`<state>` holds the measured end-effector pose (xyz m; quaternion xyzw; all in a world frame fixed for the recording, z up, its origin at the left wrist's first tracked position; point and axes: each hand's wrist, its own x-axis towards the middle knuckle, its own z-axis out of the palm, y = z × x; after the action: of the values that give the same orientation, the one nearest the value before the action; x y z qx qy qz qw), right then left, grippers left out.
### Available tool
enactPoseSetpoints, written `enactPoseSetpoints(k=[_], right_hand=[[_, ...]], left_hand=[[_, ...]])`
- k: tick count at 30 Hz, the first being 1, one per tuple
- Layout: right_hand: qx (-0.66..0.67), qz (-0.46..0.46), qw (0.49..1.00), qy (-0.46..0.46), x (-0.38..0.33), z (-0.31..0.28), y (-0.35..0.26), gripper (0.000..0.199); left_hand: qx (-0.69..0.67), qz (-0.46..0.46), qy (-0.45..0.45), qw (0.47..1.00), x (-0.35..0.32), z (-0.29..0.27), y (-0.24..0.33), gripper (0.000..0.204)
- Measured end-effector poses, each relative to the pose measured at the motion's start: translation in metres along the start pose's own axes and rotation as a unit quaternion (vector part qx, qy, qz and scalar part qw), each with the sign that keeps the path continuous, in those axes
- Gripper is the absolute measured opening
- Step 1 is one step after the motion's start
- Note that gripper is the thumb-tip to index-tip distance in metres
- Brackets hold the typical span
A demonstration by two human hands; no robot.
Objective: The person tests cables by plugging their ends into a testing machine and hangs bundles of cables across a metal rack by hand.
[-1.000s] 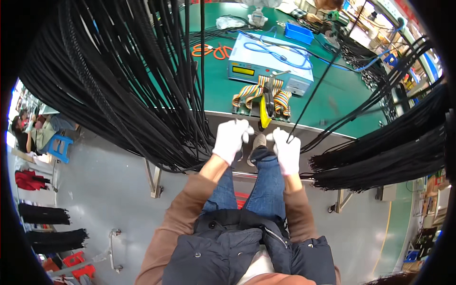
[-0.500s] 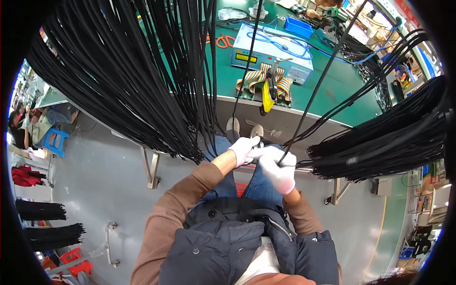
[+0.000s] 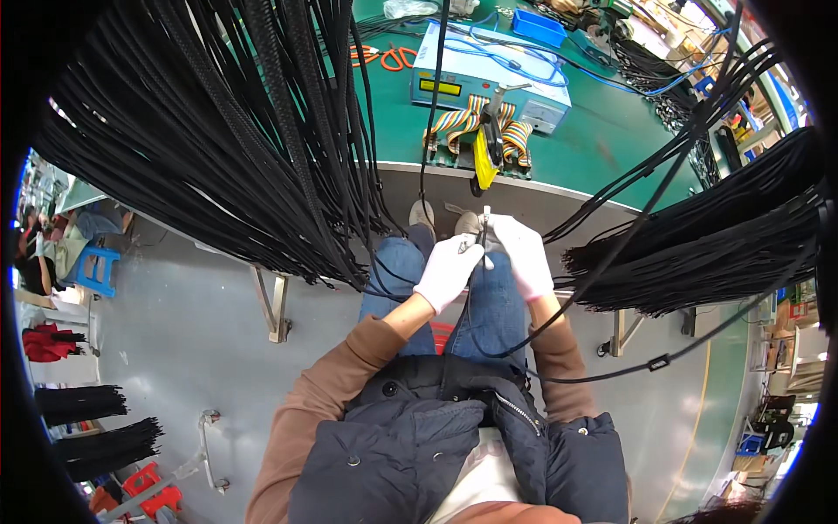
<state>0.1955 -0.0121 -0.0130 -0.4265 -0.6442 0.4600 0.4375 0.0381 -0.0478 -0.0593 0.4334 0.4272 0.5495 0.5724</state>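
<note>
Both hands wear white gloves and meet above my knees, in front of the bench edge. My left hand (image 3: 450,269) is closed on a thin black cable (image 3: 472,307), just below its end. At the upper end of this cable a small light-coloured connector (image 3: 486,212) points toward the bench, with the fingertips of my right hand (image 3: 521,253) pinched beside it. The cable sags in a loop under the hands and runs over my right forearm toward the right. Exact finger contact at the connector is partly hidden.
Thick bundles of black cables hang at the left (image 3: 218,175) and right (image 3: 698,253). On the green bench (image 3: 602,148) stand a light-blue test instrument (image 3: 489,70), a yellow-and-black clamp fixture (image 3: 485,157) with striped ribbon cables, orange-handled tools (image 3: 397,58) and a blue bin (image 3: 539,28).
My hands have turned the cable end upward toward the bench, and its connector now shows. My right hand moved farther from me. The cable now loops across my right forearm.
</note>
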Motion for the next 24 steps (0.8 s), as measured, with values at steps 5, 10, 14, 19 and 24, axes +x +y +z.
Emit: enactPoseSetpoints(k=[5,10,14,19,24], right_hand=[[0.363,0.097,0.926,-0.030,0.023,0.016,0.003,0.020],[0.452,0.174,0.875,0.016,0.026,0.007,-0.006,0.023],[0.513,0.169,0.838,-0.079,0.029,-0.012,0.015,0.023],[0.520,0.186,0.831,-0.064,0.032,-0.009,0.019,0.023],[0.504,0.209,0.838,-0.002,0.033,-0.004,0.015,0.023]], left_hand=[[0.097,0.056,0.068,0.991,0.001,-0.001,0.047,0.022],[0.045,0.038,0.130,0.990,0.027,-0.012,0.061,0.020],[0.193,0.165,0.124,0.959,0.047,-0.027,0.053,0.020],[0.188,0.228,0.146,0.944,0.054,-0.028,0.063,0.011],[0.260,0.164,0.172,0.936,0.053,-0.030,0.076,0.011]])
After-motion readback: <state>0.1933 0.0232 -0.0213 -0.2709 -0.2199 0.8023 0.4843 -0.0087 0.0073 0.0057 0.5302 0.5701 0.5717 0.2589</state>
